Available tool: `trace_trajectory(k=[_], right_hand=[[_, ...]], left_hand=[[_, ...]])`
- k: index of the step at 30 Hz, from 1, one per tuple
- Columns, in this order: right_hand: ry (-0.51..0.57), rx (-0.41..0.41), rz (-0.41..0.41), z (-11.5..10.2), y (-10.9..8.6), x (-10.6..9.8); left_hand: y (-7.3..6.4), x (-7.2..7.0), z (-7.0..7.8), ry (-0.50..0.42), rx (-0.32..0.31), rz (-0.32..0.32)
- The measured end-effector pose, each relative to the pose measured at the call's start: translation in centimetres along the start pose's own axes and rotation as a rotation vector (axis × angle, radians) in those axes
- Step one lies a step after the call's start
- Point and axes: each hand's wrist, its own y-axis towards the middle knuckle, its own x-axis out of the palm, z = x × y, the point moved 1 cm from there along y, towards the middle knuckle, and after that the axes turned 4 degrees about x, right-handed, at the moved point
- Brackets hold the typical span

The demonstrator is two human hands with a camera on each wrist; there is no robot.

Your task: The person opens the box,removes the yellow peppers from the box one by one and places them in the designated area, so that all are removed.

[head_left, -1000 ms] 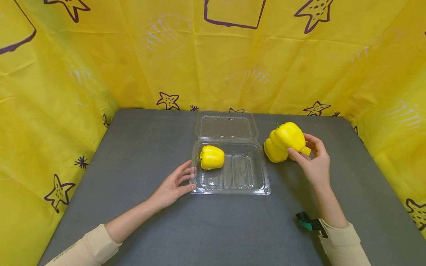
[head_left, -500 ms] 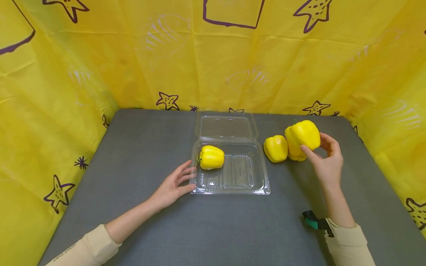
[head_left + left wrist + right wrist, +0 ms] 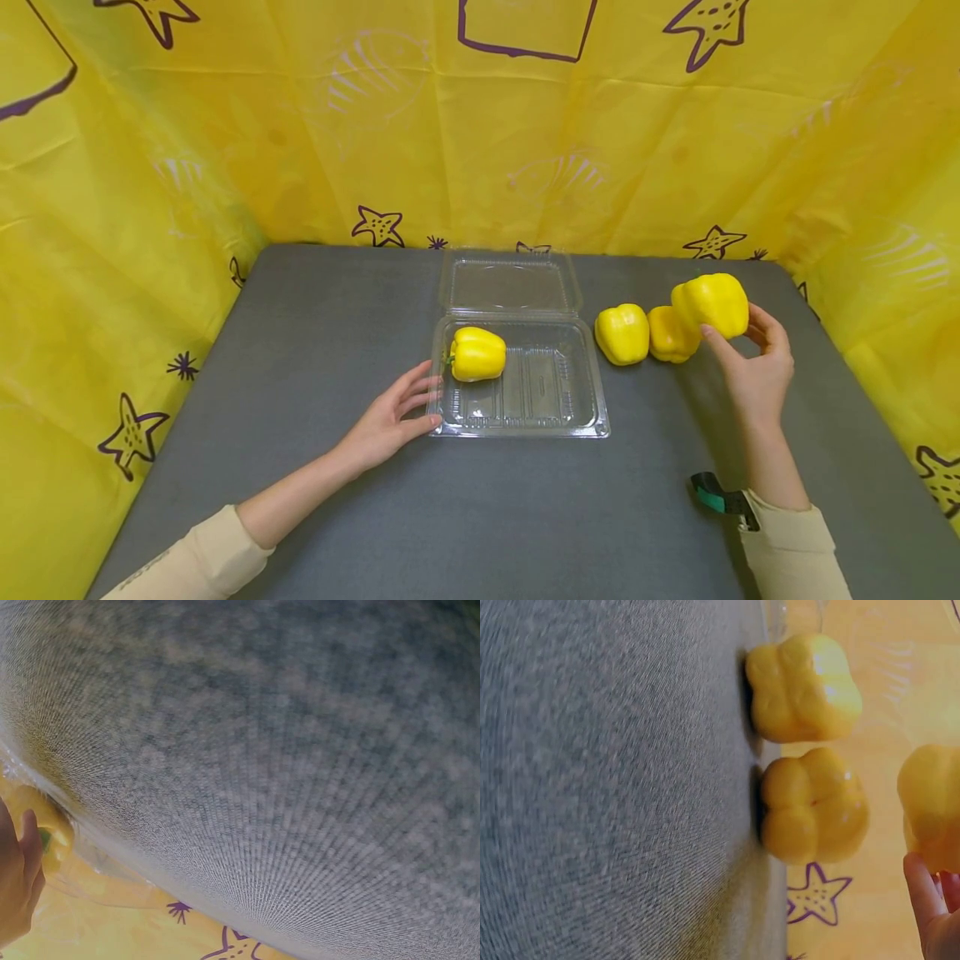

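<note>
In the head view my right hand (image 3: 759, 375) holds a yellow bell pepper (image 3: 722, 305) between thumb and fingers, raised off the table. The same held pepper (image 3: 933, 806) shows at the right edge of the right wrist view. Two more yellow bell peppers sit on the table to its left: a near one (image 3: 671, 337), partly covered by the held one, and another (image 3: 622, 335) beside the container. My left hand (image 3: 386, 425) rests its extended fingers and thumb against the left side of a clear plastic clamshell container (image 3: 551, 427). Inside, at the left, one yellow bell pepper (image 3: 480, 355) lies sideways.
The clamshell's lid (image 3: 510, 285) lies folded back, away from me. A grey table (image 3: 525, 517) spreads under everything, with yellow patterned cloth (image 3: 480, 150) hanging behind it and at both sides. A black and green strap piece (image 3: 722, 498) sticks out from the right sleeve.
My right hand has carried its pepper to the right, uncovering the two peppers on the table. The left hand and the container have stayed in place.
</note>
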Motion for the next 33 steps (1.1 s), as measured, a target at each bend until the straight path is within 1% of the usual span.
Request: trace_trajectory(k=[11, 19, 24, 26, 29, 33], right_hand=[[0.015, 0.082, 0.101, 0.8, 1.0, -0.6], [0.004, 0.151, 0.144, 1.7, 1.9, -1.1], [0.024, 0.223, 0.141, 2.2, 2.3, -1.4], [0.016, 0.253, 0.135, 2.5, 2.5, -1.5], [-0.017, 0.285, 0.122, 2.9, 2.8, -1.6], [-0.085, 0.312, 0.103, 3.4, 3.0, -1.7]], left_hand=[[0.0, 0.0, -0.1, -0.003, 0.001, -0.003], [-0.1, -0.1, -0.1, -0.001, -0.001, -0.003], [-0.1, -0.1, 0.0, -0.004, 0.002, -0.008], [-0.1, -0.1, 0.0, -0.006, 0.001, -0.007], [-0.1, -0.1, 0.0, -0.005, -0.003, -0.004], [-0.1, -0.1, 0.0, -0.002, -0.009, -0.001]])
